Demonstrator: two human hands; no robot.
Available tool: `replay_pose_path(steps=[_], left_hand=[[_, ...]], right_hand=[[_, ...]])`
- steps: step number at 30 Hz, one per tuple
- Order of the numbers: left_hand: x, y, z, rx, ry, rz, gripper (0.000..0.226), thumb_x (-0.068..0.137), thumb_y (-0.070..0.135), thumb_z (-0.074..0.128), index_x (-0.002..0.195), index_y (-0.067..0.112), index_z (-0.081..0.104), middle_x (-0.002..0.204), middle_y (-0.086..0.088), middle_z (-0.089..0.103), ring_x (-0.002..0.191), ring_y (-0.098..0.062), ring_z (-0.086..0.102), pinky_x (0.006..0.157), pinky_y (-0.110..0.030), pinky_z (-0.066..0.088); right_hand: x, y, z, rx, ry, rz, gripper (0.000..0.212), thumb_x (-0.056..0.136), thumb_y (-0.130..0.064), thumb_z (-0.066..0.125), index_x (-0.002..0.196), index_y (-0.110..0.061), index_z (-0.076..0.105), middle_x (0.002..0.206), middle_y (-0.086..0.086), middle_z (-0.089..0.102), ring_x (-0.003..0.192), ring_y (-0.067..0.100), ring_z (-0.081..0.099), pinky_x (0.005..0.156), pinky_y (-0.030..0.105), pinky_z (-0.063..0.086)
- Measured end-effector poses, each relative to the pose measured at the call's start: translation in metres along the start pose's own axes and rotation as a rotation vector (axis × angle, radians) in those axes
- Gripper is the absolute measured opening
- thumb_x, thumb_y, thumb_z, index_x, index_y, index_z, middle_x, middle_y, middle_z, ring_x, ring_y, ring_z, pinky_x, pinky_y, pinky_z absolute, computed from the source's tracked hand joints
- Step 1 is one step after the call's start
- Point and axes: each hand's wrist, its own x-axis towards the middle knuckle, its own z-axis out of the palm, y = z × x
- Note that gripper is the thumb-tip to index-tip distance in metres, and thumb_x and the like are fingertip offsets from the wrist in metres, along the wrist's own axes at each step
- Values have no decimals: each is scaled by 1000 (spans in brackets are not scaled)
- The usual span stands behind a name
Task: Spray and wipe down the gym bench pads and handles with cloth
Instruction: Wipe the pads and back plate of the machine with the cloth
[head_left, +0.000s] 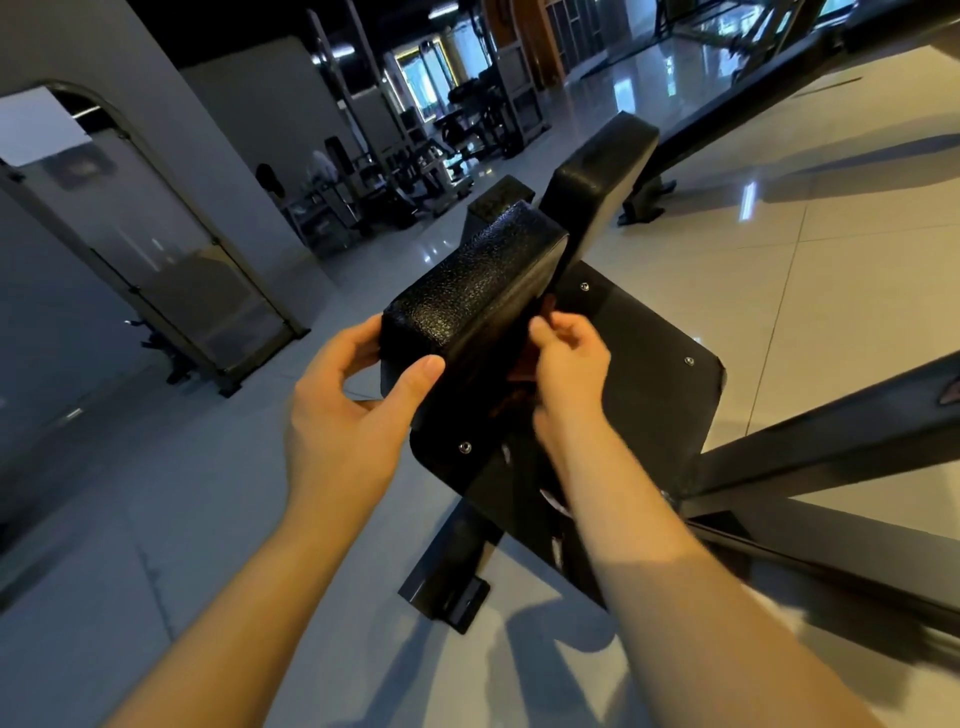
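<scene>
While left hand (358, 395) grips the pad (467, 291) end, right hand (569, 358) curls into the gap beside it. Cloth held? Can't tell. Wiping stage, seemingly; next, sweep along the pad.

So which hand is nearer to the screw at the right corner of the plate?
Right. The right hand is left of the screw; the left hand is farther left, gripping the pad.

Glossy pale tiled floor (857, 270), glare spots on it. Grey pillar (171, 130) at left. Arched framed panel (156, 234) stands just in front of pillar. Right of pillar, farther back: dim weight machines (467, 130). Behind them, a bright window (423, 78). Dark ceiling above pillar.
</scene>
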Motion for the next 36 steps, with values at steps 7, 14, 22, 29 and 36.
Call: replay_pose_path(steps=[7,14,22,29,36], left_hand=[[3,-1,-1,-6,-11,-1,50,84,42,79,130,29,65,120,18,69,111,6,62,76,-17,57],[4,-3,0,5,-45,27,48,87,38,77,131,27,63,122,15,66,107,7,63,82,-22,58],[-40,-12,-4,73,-32,-110,15,91,19,76,97,27,65,93,10,65,86,-2,62,71,-14,47],[-47,-10,8,-185,-552,-507,15,89,18,76,105,19,75,96,8,77,88,-1,71,68,-9,51],[-41,-16,21,16,-362,-326,2,91,26,76,90,25,75,80,10,76,77,-8,73,74,-35,63]], right_hand=[[-19,14,7,-70,-33,4,4,100,-4,57,97,-7,58,74,4,56,59,5,53,54,19,47],[-69,15,-43,105,-407,350,12,102,-3,53,92,-8,58,81,16,68,73,26,73,62,37,63],[-43,-30,-87,91,-671,435,5,88,0,63,91,-3,60,84,12,60,75,21,67,71,28,61],[-49,-54,-86,-68,-755,350,9,89,-5,63,88,-8,71,86,15,68,79,22,68,74,30,58],[-38,-45,-90,-764,-409,156,10,95,-10,66,89,-4,72,62,4,59,59,18,54,59,31,48]])
